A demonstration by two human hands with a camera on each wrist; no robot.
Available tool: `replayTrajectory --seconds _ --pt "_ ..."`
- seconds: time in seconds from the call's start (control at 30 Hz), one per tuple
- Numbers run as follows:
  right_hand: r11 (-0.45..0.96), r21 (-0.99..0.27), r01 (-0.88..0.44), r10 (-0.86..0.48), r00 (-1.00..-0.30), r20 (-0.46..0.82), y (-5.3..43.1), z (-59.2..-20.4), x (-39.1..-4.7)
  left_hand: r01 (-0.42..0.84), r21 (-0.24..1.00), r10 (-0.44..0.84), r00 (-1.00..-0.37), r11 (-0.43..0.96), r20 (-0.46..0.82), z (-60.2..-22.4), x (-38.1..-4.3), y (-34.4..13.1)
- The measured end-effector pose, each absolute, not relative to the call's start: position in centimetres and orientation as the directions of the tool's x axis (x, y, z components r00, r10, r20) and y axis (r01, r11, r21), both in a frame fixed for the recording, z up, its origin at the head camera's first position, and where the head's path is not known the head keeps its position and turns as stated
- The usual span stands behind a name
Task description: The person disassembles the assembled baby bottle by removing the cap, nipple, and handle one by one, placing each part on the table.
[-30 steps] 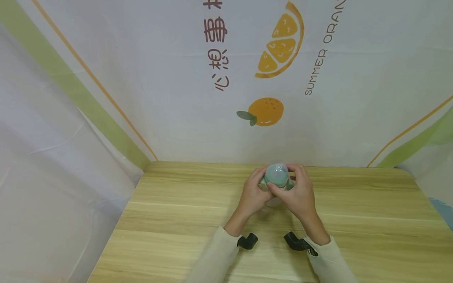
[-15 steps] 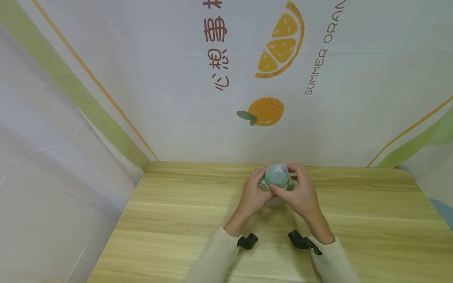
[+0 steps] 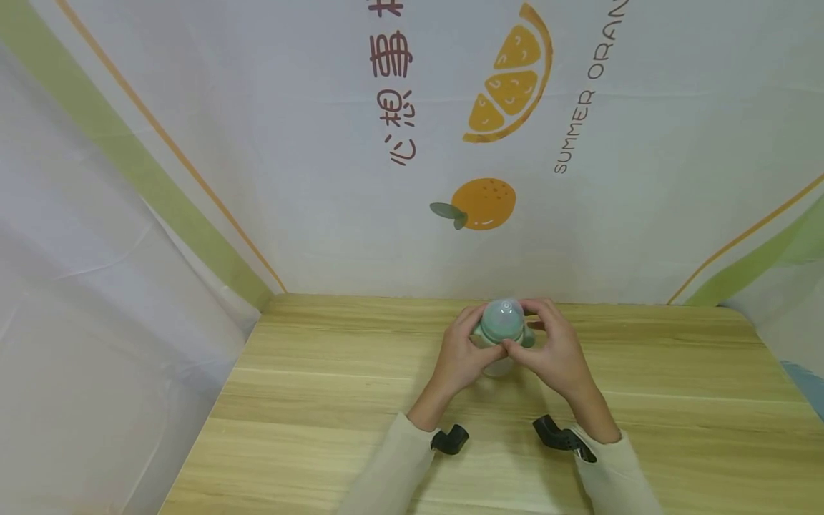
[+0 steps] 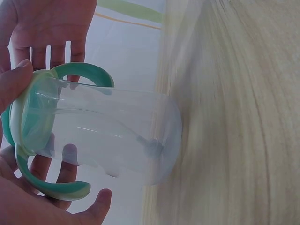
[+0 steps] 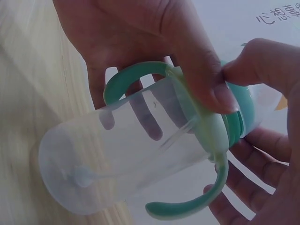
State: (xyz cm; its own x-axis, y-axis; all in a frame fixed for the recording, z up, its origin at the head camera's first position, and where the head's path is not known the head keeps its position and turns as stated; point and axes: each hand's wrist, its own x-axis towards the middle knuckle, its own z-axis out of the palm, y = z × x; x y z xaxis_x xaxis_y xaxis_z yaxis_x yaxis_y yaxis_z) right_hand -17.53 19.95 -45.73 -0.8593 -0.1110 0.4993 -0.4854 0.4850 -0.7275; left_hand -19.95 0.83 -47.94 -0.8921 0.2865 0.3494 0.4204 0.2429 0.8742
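Note:
Between the two hands is a sippy cup (image 5: pixel 140 140) with a translucent body, green side handles (image 4: pixel 84 72), a green lid ring (image 5: pixel 239 112) and a clear domed top (image 3: pixel 504 312). A straw with a weighted end (image 4: pixel 152 146) shows inside. My left hand (image 3: pixel 458 352) grips the cup just below the lid, thumb on the collar, fingers behind the body. My right hand (image 3: pixel 555 352) holds the lid ring from the other side. Its thumb meets the left thumb at the front. Whether the base touches the table I cannot tell.
Both hands are over a wood-grain table (image 3: pixel 309 408), near its back edge. A white cloth (image 3: pixel 335 214) printed with oranges hangs directly behind. More cloth (image 3: pixel 96 343) hangs along the left side. Black camera mounts (image 3: pixel 558 436) stick out from both sleeves.
My right wrist has swung outward to the right, and its thumb has slid rightward across the front of the lid. The left hand and the sippy cup stay nearly in place.

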Motion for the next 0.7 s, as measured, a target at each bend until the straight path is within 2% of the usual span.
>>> replayTrajectory --seconds 0.7 --pt "0.473 -0.731 -0.492 -0.122 -0.858 0.499 19.73 -45.98 -17.80 0.447 0.867 0.295 -0.878 0.220 0.378 -48.06 -19.94 0.75"
